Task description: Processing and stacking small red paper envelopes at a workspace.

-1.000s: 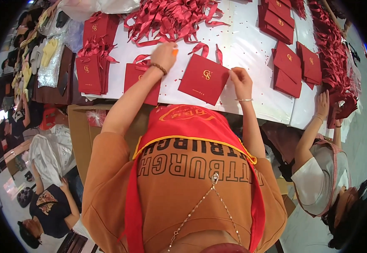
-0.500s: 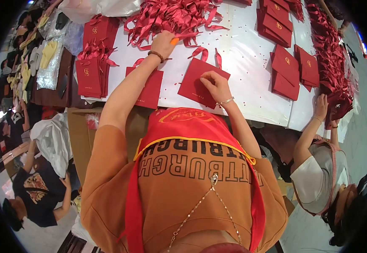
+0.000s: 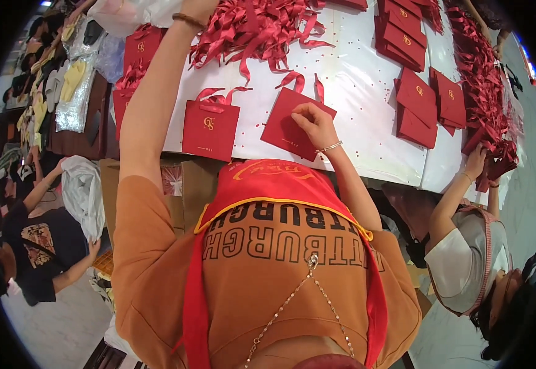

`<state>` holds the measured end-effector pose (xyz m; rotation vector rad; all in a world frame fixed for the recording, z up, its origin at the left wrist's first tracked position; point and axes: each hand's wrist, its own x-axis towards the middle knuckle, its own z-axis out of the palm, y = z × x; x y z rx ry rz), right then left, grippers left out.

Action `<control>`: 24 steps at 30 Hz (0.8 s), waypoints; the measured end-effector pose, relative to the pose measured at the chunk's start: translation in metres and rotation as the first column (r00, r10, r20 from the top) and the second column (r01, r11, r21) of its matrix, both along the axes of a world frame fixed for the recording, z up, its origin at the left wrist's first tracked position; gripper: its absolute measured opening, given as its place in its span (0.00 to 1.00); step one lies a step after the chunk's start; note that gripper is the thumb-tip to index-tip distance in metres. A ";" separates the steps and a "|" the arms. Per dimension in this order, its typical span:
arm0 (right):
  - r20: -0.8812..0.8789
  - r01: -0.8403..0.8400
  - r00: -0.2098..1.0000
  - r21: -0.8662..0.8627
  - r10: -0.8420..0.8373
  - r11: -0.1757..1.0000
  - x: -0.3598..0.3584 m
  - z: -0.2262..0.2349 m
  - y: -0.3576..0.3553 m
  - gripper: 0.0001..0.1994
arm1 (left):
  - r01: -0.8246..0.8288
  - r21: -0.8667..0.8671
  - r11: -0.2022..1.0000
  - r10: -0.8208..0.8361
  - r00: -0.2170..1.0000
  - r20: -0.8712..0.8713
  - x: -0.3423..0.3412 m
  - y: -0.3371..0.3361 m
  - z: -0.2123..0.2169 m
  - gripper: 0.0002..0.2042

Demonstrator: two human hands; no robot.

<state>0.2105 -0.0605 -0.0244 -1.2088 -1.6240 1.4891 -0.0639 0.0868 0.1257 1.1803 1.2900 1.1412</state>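
Right hand (image 3: 313,120) pressing flat red bag (image 3: 292,126) near counter (image 3: 354,92) front edge; left hand (image 3: 201,6) amid ribbons (image 3: 262,27), grip unclear.

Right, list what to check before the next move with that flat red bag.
1. Right hand rests on the flat red bag: ok.
2. Left hand reaches the ribbon pile: ok.
3. Left hand grips a ribbon: cannot tell, the picture's edge cuts it off.
4. Second red bag lies apart from the flat one: ok.
5. Bare white table lies beside the flat bag: ok.
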 end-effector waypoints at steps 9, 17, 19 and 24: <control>-0.119 0.033 0.992 -0.122 -0.048 0.992 -0.006 0.011 0.009 0.07 | 0.174 0.381 0.908 -0.380 0.726 0.573 0.006 -0.042 -0.012 0.11; -0.080 -0.060 0.996 -0.156 0.048 0.986 -0.003 0.005 0.008 0.09 | 0.098 -0.308 0.946 0.037 0.914 0.405 0.046 -0.120 -0.102 0.09; 0.103 -0.205 0.972 -0.088 0.213 0.975 -0.009 0.012 0.002 0.14 | 0.038 -0.422 0.906 0.141 0.912 0.385 0.073 -0.142 -0.133 0.08; -0.253 -0.178 0.963 -0.330 0.094 0.927 -0.023 0.000 -0.020 0.18 | -0.121 -0.380 0.917 0.261 0.903 0.341 0.114 -0.169 -0.154 0.07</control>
